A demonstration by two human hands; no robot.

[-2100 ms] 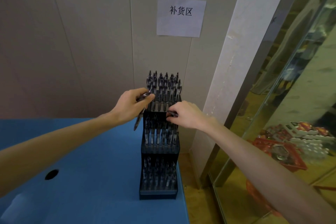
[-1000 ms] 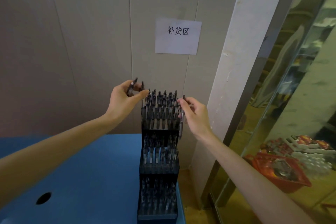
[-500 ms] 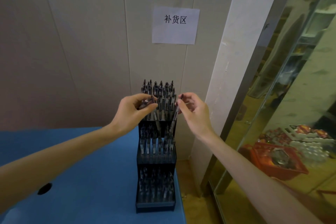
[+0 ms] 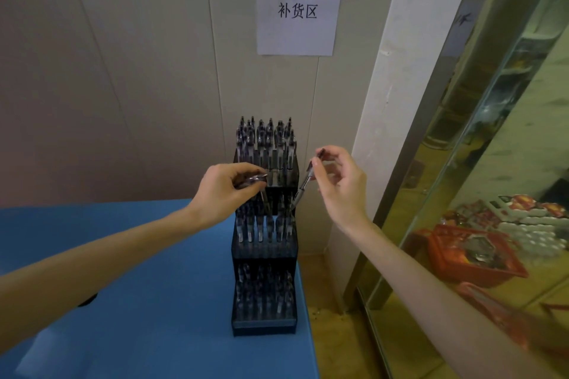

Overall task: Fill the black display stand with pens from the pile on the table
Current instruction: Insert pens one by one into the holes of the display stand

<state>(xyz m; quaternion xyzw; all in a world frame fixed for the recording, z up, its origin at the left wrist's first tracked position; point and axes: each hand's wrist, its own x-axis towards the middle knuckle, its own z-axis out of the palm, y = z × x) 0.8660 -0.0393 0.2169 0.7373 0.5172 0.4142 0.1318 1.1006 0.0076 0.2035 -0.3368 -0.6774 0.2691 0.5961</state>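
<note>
Here your left hand was curled around a small bunch of pens, held in front of the stand's top tier, with one pen hanging down from the fingers toward the middle tier. Your right hand pinched a single pen between thumb and fingertips; that pen was tilted, its upper end near your fingers and its tip angled down and left toward the right side of the middle tier. Whether the tip had reached a slot could not be told. The black stand stood on the blue table at its right edge, close to the far right corner and against the wall. It had three stepped tiers, and all three showed rows of upright pens, the top row rising above your hands. A white paper sign with printed characters was stuck on the wall above the stand. To the right, beyond a glass panel, a red basket sat on the floor.
</note>
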